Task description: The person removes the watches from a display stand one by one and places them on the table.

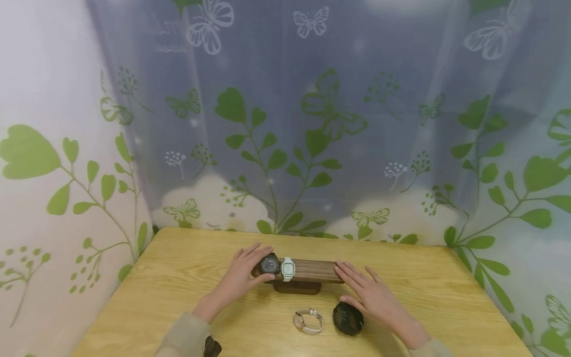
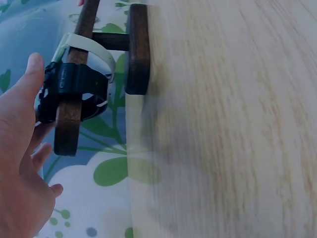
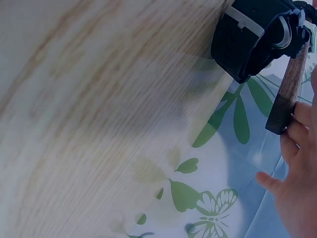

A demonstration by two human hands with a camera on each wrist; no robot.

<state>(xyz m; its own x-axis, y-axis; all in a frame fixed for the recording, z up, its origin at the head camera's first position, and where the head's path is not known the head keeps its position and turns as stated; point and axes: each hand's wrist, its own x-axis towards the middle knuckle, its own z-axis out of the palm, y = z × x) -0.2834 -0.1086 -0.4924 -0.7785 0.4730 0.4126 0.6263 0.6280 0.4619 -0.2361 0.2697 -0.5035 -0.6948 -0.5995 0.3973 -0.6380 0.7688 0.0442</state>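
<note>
A dark wooden watch stand (image 1: 314, 270) with a long bar on a base stands near the back of the table. My left hand (image 1: 238, 273) holds a black watch (image 1: 269, 264) at the bar's left end, thumb in front and fingers behind. Its strap loops round the bar in the left wrist view. Right beside it on the bar sits a pale mint square watch (image 1: 288, 269). My right hand (image 1: 372, 296) rests its extended fingers on the bar's right end. Below that hand a large black watch (image 1: 348, 318) lies on the table, left of it a small white-strapped watch (image 1: 308, 321).
The light wooden table (image 1: 178, 277) reaches back to a curtain (image 1: 285, 148) printed with green leaves and butterflies. A dark object (image 1: 211, 346) shows at the left cuff.
</note>
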